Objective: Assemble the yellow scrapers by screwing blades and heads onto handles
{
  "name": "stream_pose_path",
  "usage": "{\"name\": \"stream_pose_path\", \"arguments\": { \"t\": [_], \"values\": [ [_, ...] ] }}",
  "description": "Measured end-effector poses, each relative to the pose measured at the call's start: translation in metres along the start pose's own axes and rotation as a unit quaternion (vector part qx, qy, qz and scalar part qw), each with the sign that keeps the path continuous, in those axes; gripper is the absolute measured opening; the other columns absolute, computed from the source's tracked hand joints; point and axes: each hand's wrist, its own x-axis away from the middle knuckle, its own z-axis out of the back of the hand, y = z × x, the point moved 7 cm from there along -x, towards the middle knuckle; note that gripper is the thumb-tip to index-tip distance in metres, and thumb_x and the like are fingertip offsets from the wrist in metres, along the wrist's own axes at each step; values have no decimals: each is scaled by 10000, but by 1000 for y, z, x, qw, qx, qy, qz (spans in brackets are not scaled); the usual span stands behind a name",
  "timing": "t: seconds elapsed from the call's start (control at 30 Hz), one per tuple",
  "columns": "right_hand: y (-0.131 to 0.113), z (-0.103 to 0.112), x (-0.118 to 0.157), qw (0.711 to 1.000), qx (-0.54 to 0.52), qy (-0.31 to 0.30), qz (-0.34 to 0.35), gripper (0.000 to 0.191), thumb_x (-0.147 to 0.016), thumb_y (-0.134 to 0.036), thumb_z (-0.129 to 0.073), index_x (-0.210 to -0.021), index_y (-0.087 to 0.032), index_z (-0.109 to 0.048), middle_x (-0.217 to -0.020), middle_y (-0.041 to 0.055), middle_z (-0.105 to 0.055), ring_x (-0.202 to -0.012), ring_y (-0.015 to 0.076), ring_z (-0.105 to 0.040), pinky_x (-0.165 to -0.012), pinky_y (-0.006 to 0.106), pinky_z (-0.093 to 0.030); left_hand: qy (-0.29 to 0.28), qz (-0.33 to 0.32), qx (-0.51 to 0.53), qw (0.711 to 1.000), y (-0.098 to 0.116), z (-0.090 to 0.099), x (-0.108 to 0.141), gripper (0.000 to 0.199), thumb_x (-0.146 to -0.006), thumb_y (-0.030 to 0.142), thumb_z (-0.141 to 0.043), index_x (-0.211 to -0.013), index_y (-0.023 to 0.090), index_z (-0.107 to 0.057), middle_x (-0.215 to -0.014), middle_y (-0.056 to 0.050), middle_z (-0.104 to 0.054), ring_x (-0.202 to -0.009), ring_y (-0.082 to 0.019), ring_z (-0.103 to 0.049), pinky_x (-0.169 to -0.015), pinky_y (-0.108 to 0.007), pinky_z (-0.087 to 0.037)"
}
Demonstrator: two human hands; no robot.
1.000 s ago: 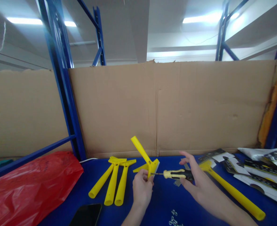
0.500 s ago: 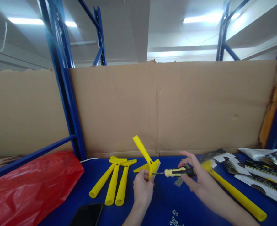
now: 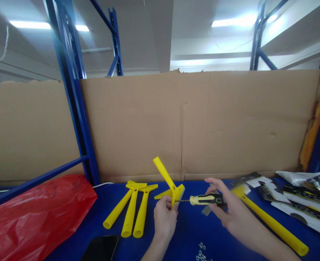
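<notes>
My left hand (image 3: pixel 165 217) is closed around the head of a yellow plastic scraper (image 3: pixel 163 172), whose handle points up and to the left. A pale strip runs along the head's right edge. My right hand (image 3: pixel 227 206) grips the black end of a screwdriver (image 3: pixel 203 199) with a cream and black handle, held level. Its shaft reaches left, and the tip meets the scraper head beside my left fingers; the screw itself is too small to see. A small grey metal blade (image 3: pixel 206 210) lies under the screwdriver.
Several yellow scrapers (image 3: pixel 134 210) lie left of my hands, and a long-handled yellow one (image 3: pixel 276 221) at right. A phone (image 3: pixel 101 248), a red plastic bag (image 3: pixel 40 214), small metal nuts or rings (image 3: pixel 200 252) and black-and-white packaging (image 3: pixel 306 203) rest on the blue table. Cardboard (image 3: pixel 138 123) stands behind.
My right fingers have shifted slightly on the screwdriver handle, which appears turned a little. The left hand and the scraper stay in place.
</notes>
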Motion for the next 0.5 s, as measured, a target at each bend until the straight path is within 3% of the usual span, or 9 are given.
{"name": "stream_pose_path", "arguments": {
  "t": [0.13, 0.27, 0.43, 0.5],
  "values": [
    [2, 5, -4, 996, 80, 29, -7, 361, -859, -357, -447, -1189, -223, -505, -807, 36, -668, -671, 205, -642, -634, 319, -488, -3, 0, -12, 1000, 0, 0, -1, 92, -770, 91, -555, -727, 172, -541, -580, 30, -542, -557, -145, -605, -403, -187, -402],
    [2, 4, -3, 993, 114, 35, -26, 421, -910, -461, -326, -1150, -202, -556, -626, 24, -642, -673, 249, -655, -647, 350, -485, -2, -26, -26, 999, 2, 0, -1, 97, -755, 84, -574, -720, 170, -546, -582, 31, -556, -561, -135, -613, -433, -181, -398],
    [-2, 1, 2, 997, 74, 29, 13, 457, -858, -316, -433, -1303, -240, -364, -1063, 76, -617, -691, 179, -632, -622, 312, -503, 4, -28, -15, 999, 1, 1, -2, 110, -724, 134, -644, -706, 177, -545, -557, 45, -551, -543, -130, -606, -436, -177, -392],
    [-2, -1, 2, 998, 56, 2, 16, 433, -854, -272, -429, -1282, -255, -363, -1035, 61, -614, -669, 168, -622, -598, 298, -496, 0, -34, -16, 999, 1, 0, -2, 115, -720, 153, -654, -704, 177, -543, -561, 40, -557, -549, -134, -608, -430, -175, -390]
  ]
}}
